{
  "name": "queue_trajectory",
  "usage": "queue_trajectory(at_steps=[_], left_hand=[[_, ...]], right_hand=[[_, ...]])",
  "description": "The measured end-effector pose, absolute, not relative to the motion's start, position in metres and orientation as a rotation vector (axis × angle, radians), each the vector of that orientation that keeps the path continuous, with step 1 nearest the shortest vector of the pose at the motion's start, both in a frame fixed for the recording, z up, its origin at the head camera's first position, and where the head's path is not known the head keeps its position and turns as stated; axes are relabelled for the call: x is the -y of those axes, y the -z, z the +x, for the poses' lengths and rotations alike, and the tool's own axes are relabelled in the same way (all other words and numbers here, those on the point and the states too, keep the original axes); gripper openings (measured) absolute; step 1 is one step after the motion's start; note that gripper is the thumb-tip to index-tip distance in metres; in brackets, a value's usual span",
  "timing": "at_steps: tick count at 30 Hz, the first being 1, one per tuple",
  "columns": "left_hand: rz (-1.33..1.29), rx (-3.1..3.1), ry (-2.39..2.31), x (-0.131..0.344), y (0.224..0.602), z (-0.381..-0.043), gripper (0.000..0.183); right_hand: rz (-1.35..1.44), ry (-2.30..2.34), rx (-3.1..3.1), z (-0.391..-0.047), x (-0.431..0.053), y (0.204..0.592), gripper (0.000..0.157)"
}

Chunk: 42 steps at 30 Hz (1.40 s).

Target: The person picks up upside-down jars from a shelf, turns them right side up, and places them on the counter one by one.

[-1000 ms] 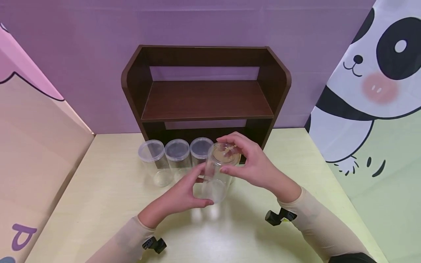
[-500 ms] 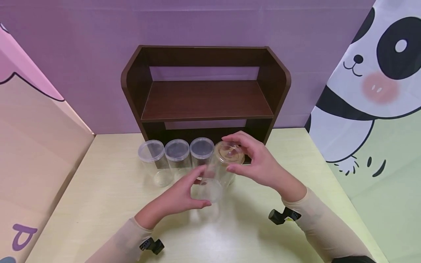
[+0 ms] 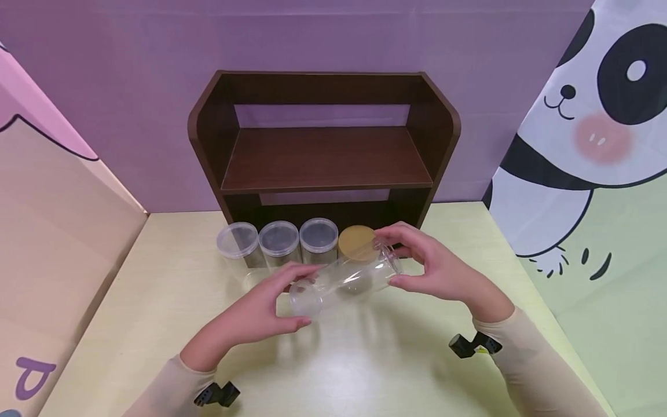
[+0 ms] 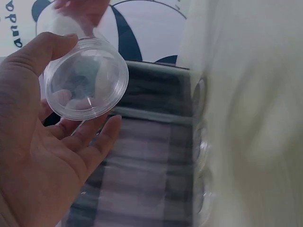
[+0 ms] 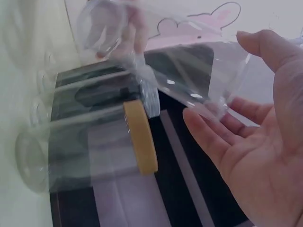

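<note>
A clear plastic jar lies tilted in the air between both hands, above the table. My left hand holds its lower left end, thumb on one side and fingers on the other. At the upper right end, my right hand grips it between thumb and fingers. The left wrist view shows a round, ridged clear end of the jar; whether that is a lid I cannot tell. Just behind stands a jar with a tan lid, upright and partly covered by the held jar in the head view.
Three clear-lidded jars stand in a row left of the tan-lidded one. Behind them rises a dark brown two-tier shelf against a purple backdrop. The pale table runs to printed side panels.
The held jar has gone from nearly upright to strongly tilted, its upper end swinging right and its lower end left. My hands have moved apart, and the tan lid behind now shows.
</note>
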<state>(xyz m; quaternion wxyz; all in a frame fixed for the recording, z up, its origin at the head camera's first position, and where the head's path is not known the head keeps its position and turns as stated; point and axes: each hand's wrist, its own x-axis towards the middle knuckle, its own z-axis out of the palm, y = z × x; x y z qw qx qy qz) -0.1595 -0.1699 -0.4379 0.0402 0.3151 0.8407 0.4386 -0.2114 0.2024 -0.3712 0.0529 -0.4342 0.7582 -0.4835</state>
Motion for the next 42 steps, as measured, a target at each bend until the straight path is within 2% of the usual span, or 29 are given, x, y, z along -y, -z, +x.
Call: queue_trajectory(at_steps=[8,16,33,42], left_hand=[[0.944,-2.603,-1.35,0.184,0.422,-0.155,0.078],[0.955,-2.577,-1.437,0.189,0.41,-0.156,0.077],[1.002,-2.522,-1.68,0.195,0.418,-0.163,0.075],[1.049,-2.49,-1.765,0.196,0.41,-0.163,0.077]], right_hand=[[-1.304,1.42,-2.266,-0.208,-0.21,0.38,0.071],[-1.321,1.465,-2.279,-0.207,-0.209,0.388,0.072],[-1.327,1.479,-2.291,-0.206,-0.205,0.397,0.07],[-1.254,1.428,-2.283,-0.2,-0.2,0.405,0.069]])
